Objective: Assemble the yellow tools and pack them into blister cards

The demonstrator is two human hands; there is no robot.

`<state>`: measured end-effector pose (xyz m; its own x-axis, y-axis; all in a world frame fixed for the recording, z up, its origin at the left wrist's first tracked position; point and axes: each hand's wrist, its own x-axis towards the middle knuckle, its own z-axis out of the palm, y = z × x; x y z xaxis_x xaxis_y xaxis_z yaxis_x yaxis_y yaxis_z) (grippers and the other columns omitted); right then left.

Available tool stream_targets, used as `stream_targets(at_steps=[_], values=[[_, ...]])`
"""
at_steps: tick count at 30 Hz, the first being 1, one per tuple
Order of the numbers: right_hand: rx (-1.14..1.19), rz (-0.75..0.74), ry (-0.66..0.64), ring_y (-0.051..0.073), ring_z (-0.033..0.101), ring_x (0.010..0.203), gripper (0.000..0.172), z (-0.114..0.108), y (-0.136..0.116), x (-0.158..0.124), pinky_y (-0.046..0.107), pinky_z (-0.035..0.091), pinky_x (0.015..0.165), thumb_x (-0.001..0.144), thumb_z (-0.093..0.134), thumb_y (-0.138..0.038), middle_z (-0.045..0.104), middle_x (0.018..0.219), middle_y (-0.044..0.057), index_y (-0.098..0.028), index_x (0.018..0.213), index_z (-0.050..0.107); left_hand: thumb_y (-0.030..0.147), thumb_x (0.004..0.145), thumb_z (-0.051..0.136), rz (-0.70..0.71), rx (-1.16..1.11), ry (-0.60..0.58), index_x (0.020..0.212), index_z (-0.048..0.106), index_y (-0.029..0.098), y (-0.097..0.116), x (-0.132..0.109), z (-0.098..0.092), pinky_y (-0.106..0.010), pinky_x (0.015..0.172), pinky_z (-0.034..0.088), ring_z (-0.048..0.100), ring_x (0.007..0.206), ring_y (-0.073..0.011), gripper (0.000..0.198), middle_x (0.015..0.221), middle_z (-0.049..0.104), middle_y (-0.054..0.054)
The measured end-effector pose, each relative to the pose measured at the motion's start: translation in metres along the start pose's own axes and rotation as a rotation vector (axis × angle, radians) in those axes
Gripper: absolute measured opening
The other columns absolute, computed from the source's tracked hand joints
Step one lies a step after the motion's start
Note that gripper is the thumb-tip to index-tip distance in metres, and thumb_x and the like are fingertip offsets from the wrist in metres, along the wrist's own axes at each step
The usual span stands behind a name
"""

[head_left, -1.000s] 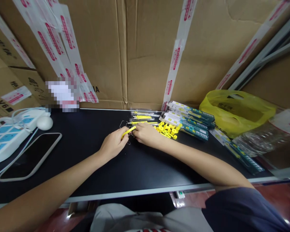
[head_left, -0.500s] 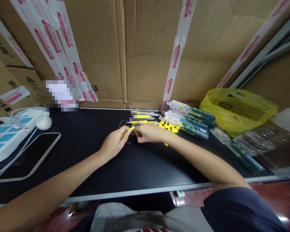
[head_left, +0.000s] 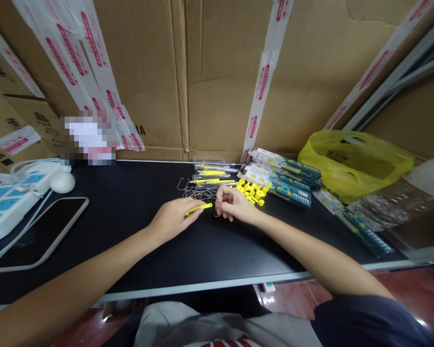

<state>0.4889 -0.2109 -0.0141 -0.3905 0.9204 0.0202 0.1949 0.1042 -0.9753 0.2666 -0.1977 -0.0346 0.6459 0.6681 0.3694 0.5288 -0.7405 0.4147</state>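
Pinched in the left hand [head_left: 171, 219], a yellow stick [head_left: 199, 208] points rightward at the right hand [head_left: 235, 205], which pinches a wire loop [head_left: 216, 214].

My one head camera looks forward and down, close over the black table [head_left: 130, 250], facing cardboard boxes [head_left: 217, 72].

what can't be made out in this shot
Head view:
- Label: pixelated, unreadable.
- Near end of the stick: hidden in the left hand.
- What the right hand pinches: too small, fingers cover it.
- Print on the packs: too small.
- Power strip: cut off by the left edge.
- Contents of the bag: hidden by the plastic.
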Motion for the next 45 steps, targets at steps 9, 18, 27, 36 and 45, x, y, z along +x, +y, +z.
stream_targets(at_steps=[9,18,27,36,45], values=[[-0.012,-0.041,-0.030,0.004,0.048,0.040,0.010,0.002,0.004,0.000,0.010,0.033,0.031,0.074,0.052,-0.018,0.062,0.060,-0.006,-0.020,0.077,0.042,0.035,0.096,0.040,0.010,0.025,-0.051,0.111,0.067,0.023,0.002,0.001,0.000,-0.025,0.077,0.048,0.066,0.084,-0.0148,0.033,0.097,0.070,-0.003],[0.023,-0.044,-0.012,0.005,0.050,0.040,0.012,0.003,0.006,0.000,0.011,0.036,0.031,0.074,0.052,-0.015,0.062,0.060,-0.006,-0.020,0.078,0.042,0.035,0.096,0.041,0.003,0.048,-0.078,0.109,0.067,0.024,0.003,-0.001,0.000,-0.024,0.075,0.048,0.067,0.084,-0.0150,0.031,0.098,0.070,-0.002],[0.059,-0.028,-0.067,0.006,0.054,0.042,0.019,0.002,0.007,0.001,0.013,0.042,0.031,0.076,0.056,-0.019,0.062,0.060,-0.007,-0.021,0.079,0.038,0.033,0.095,0.042,0.014,0.050,-0.119,0.111,0.066,0.025,0.003,0.000,0.000,-0.024,0.074,0.047,0.067,0.084,-0.0147,0.030,0.098,0.070,-0.001],[0.126,0.016,-0.128,0.009,0.062,0.047,0.021,0.000,0.010,0.001,0.016,0.049,0.035,0.079,0.058,-0.024,0.065,0.063,-0.005,-0.021,0.082,0.038,0.036,0.096,0.040,0.036,0.061,-0.139,0.120,0.061,0.029,0.000,-0.001,0.001,-0.024,0.074,0.048,0.066,0.088,-0.0151,0.033,0.103,0.070,0.000],[0.174,0.063,-0.128,0.010,0.065,0.054,0.026,0.002,0.011,0.001,0.019,0.054,0.043,0.077,0.065,-0.024,0.065,0.063,-0.005,-0.020,0.080,0.039,0.032,0.095,0.042,-0.022,-0.053,-0.132,0.107,0.061,0.023,0.004,0.002,-0.002,-0.027,0.079,0.047,0.066,0.090,-0.0170,0.024,0.104,0.070,-0.002]])
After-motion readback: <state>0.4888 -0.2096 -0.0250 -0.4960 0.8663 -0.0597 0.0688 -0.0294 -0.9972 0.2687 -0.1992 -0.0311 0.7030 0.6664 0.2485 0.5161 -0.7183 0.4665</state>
